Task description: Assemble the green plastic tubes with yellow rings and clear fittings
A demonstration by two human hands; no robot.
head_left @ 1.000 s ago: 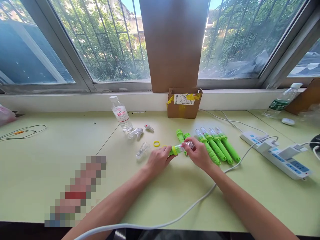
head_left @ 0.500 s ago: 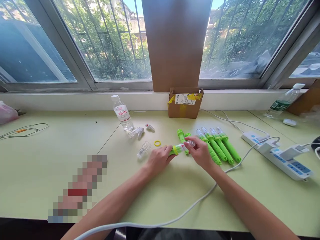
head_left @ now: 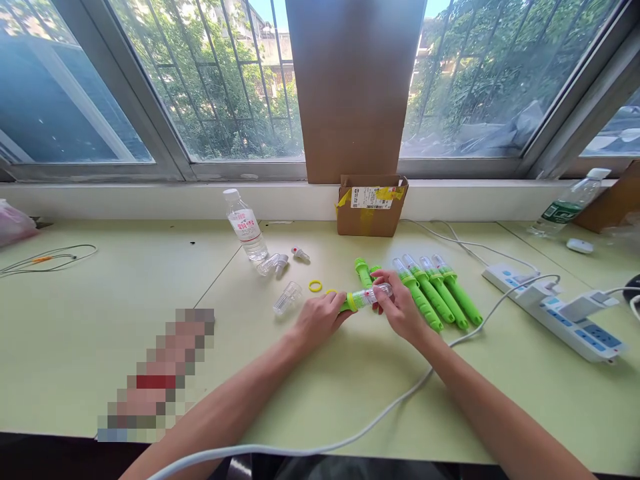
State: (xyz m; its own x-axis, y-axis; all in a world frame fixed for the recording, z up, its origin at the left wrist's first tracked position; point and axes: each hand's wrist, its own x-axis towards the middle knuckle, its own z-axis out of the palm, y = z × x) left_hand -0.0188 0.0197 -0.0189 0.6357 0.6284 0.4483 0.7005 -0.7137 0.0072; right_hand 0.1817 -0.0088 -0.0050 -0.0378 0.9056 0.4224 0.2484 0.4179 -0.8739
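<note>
Between my two hands is a green stick with a clear tube end (head_left: 361,298) and a yellow ring, held at a slant above the table. My left hand (head_left: 319,317) is closed round the green handle, most of which it hides. At the clear end, the fingers of my right hand (head_left: 400,310) are closed on the tip. Beyond the hands lies a green handle (head_left: 363,271), with more green parts partly covered by the fingers. A yellow ring (head_left: 315,286), a clear plastic tube (head_left: 287,299) and a small clear piece with a red spot (head_left: 301,254) lie left of the hands.
Several finished-looking green sticks (head_left: 440,297) lie side by side at right. A water bottle (head_left: 246,225) and cardboard box (head_left: 373,207) stand at the back. A power strip (head_left: 555,313) lies far right, and a white cable (head_left: 395,404) crosses in front of me. A blurred patch (head_left: 155,380) is at left.
My right hand's fingers have shifted slightly on the clear end, showing more of the tube. The left hand stays on the handle, and the other things lie as before.
</note>
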